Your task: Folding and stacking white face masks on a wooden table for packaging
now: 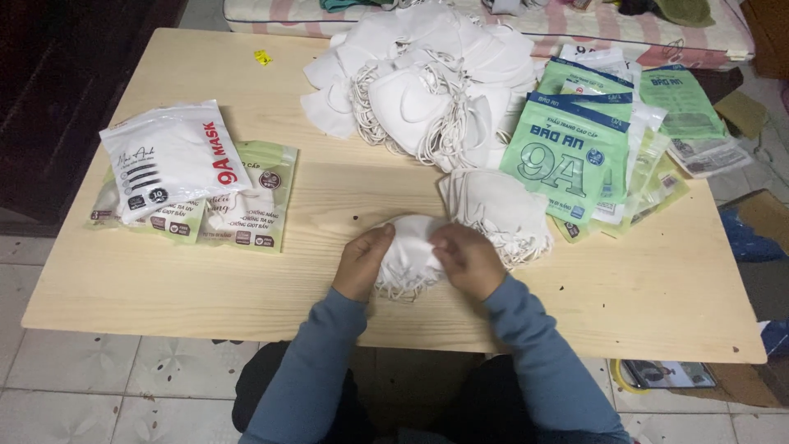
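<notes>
My left hand (362, 261) and my right hand (467, 260) both grip a small stack of white face masks (408, 247) near the front edge of the wooden table (164, 279). The masks' ear loops hang below my fingers. Just right of my right hand lies a second small stack of white masks (501, 210). A big loose heap of white masks (427, 82) covers the far middle of the table.
Filled mask packets, white and pale green (193, 177), lie at the left. Empty green and white packets (600, 140) are piled at the right. A small yellow scrap (262, 57) lies far left. A mattress edge (625, 33) runs behind the table. Tiled floor surrounds it.
</notes>
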